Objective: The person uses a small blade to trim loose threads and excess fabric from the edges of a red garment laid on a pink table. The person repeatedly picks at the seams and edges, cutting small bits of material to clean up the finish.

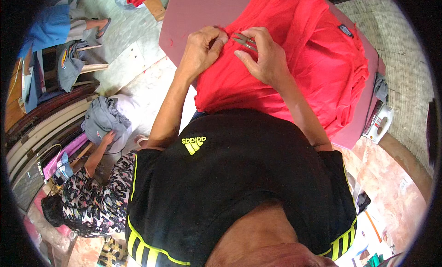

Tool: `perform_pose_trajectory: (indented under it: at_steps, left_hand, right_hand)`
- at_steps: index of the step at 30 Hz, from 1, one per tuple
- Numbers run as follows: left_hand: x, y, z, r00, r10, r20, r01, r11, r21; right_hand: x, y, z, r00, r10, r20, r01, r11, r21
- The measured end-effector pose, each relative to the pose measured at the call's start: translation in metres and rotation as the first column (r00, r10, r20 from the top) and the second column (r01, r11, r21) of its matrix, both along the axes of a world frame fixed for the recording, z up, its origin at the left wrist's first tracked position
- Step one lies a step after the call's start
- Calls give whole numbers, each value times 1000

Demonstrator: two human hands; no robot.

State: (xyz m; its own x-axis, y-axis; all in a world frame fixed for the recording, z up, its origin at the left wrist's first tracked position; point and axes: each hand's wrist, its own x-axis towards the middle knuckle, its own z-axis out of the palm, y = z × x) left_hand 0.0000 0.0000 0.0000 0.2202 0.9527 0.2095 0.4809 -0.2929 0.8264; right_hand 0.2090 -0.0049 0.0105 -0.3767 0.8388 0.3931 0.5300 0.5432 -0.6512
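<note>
Red garment lies spread over a pink padded surface at the 12 o'clock to 2 o'clock part of the view, its lower edge hanging toward the person's black shirt. A small dark label sits on the cloth at about 1 o'clock.

Left hand rests on the garment's left edge at roughly 11 o'clock, fingers curled and pinching a fold of the red cloth between thumb and fingertips.

Right hand sits just beside it at 12 o'clock, closed around a pair of small metal thread snips. The blades point toward the left hand, close to the pinched fold; whether they touch the cloth cannot be told.

White object with a red part lies at 3 o'clock, just off the surface's right edge; its kind cannot be told.

Another person in a patterned top is crouched at 8 o'clock, one hand on a grey cloth bundle. A further person's foot in a sandal shows at 10 o'clock, well apart from the work.
</note>
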Motion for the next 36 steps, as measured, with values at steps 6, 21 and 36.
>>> perform_pose_trajectory:
  at_steps: [6, 21, 36]
  left_hand:
    - [23, -8, 4, 993, 93, 78, -97, 994, 53]
    - [10, -6, -3, 982, 179, 63, -188, 957, 221]
    - [-8, -3, -3, 969, 246, 6, -239, 938, 249]
  right_hand:
    - [9, 2, 11, 940, -29, 341, 19, 999, 33]
    - [-6, 0, 20, 908, -55, 414, 39, 998, 46]
    - [-2, 26, 21, 951, 19, 307, -13, 1000, -24]
